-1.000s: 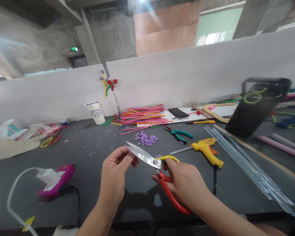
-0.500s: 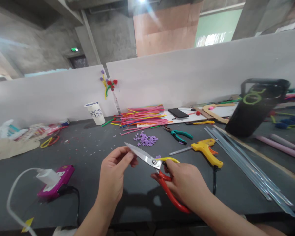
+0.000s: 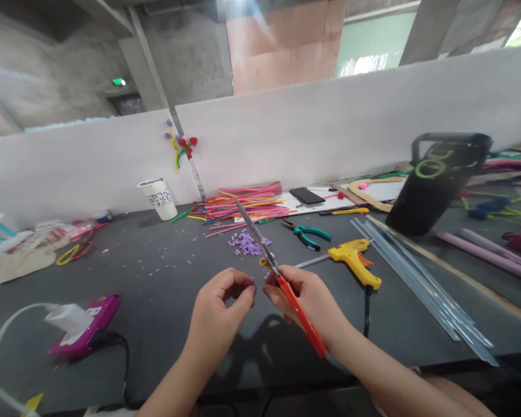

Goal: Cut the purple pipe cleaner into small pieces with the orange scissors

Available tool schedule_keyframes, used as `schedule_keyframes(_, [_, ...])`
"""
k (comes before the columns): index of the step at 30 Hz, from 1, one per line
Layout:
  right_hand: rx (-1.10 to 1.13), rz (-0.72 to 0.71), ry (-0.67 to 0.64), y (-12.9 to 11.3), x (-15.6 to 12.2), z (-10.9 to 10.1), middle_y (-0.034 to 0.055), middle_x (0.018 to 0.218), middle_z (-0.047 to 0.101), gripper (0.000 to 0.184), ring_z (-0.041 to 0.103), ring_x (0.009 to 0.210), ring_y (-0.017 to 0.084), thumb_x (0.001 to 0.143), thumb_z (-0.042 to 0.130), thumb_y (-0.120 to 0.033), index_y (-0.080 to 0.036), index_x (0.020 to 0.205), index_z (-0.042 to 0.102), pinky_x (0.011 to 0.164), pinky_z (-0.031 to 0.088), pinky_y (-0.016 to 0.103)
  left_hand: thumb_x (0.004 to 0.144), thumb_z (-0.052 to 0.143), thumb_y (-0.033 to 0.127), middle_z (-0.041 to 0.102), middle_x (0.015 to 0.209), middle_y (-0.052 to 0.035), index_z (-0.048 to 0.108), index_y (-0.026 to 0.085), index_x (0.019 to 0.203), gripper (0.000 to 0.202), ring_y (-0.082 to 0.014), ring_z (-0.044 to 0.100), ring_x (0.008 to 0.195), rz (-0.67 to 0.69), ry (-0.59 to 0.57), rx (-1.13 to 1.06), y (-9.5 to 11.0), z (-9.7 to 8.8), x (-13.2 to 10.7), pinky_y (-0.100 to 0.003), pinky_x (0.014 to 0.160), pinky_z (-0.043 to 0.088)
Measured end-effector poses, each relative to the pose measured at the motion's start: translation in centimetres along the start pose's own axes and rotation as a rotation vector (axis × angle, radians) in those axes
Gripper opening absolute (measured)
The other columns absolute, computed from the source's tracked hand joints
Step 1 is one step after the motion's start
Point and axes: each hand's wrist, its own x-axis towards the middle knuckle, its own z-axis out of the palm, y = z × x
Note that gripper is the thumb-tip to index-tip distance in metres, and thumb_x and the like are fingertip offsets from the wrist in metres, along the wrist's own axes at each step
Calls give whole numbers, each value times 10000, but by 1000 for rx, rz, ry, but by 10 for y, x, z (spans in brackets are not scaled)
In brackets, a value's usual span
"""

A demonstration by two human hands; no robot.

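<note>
Scissors [image 3: 296, 307] with red-orange handles sit in my right hand [image 3: 308, 292], their blades pointing up and away and looking nearly closed. A yellow part of the handle shows beyond that hand's fingers. My left hand [image 3: 221, 310] is just left of it, thumb and forefinger pinched together, with a small purple piece [image 3: 254, 281] at the tips. Both hands are above the dark table, fingertips close but apart. Past the fingers lies a pile of short purple pieces [image 3: 245, 243], partly behind the blades.
Beyond the pile are pink and yellow pipe cleaners [image 3: 243, 202]. To the right lie teal pliers [image 3: 308, 234], a yellow glue gun [image 3: 353, 260], clear glue sticks [image 3: 417, 284] and a black bottle [image 3: 438, 185]. A paper cup [image 3: 159, 200] and magenta power strip [image 3: 87, 327] stand left.
The scissors have swung from pointing left at my left fingertips to pointing up and away. My left hand has moved right, toward my right hand. The view has shifted slightly.
</note>
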Motion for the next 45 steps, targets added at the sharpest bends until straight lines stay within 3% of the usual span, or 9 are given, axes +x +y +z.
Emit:
schedule_keyframes(3, [4,-29,25,-2,2,0,-75,498,390,102,360,430,64,656,542,-247,-175,636,473,412,299,177,717,524,162,568,644,2,569,170,661,73,-129,540,598,112,-47,169,-1,4,-3,-238,590,424])
schedule_keyframes(8, [-2,-71,59,-1,3,-2,-52,550,463,34,416,530,80,601,514,-135,-157,619,494,472,339,174,701,497,121,568,644,-8,584,166,659,106,-135,533,607,175,-90,265,0,8,-4,-245,599,412])
schedule_keyframes(10, [47,-44,26,-2,3,-3,-62,526,448,43,411,487,69,603,496,-124,-161,622,488,438,330,168,703,506,135,576,649,-10,596,164,663,103,-137,539,608,135,-108,202,2,8,-3,-245,603,416])
schedule_keyframes(17, [195,2,-78,0,3,-3,-83,484,425,75,371,341,37,678,518,-220,-177,647,467,332,308,151,687,590,223,584,549,8,627,148,686,83,-109,523,499,-271,-264,-307,-1,6,3,-216,516,415])
schedule_keyframes(20, [205,19,-77,1,4,-3,-92,467,406,100,372,333,33,677,539,-224,-177,639,459,318,304,136,644,612,167,576,536,12,621,140,660,33,-100,511,476,-297,-310,-339,-3,5,4,-209,494,404])
schedule_keyframes(29, [197,35,-88,1,7,-2,-91,460,404,159,372,324,42,699,543,-310,-177,663,464,323,305,155,662,615,181,570,526,18,615,137,649,46,-92,510,477,-288,-248,-378,0,4,3,-205,496,401])
schedule_keyframes(32, [74,-23,-8,3,7,-6,-82,458,382,259,380,358,61,722,516,-425,-181,654,460,364,319,180,676,621,195,558,509,28,599,142,640,68,-86,503,482,-250,-169,-376,-2,3,3,-198,503,398])
schedule_keyframes(39, [-655,-232,91,5,-7,-9,-42,562,495,340,441,511,122,698,542,-522,-200,789,483,481,283,221,711,621,211,590,603,36,588,172,709,51,-80,524,544,-140,124,-483,-5,-8,3,-191,554,414])
schedule_keyframes(45, [-905,-292,107,13,-14,-3,4,615,559,444,531,559,175,713,458,-621,-190,812,503,495,275,247,720,607,180,579,608,38,611,171,693,29,-67,510,554,-59,199,-556,-1,-11,4,-177,557,409])
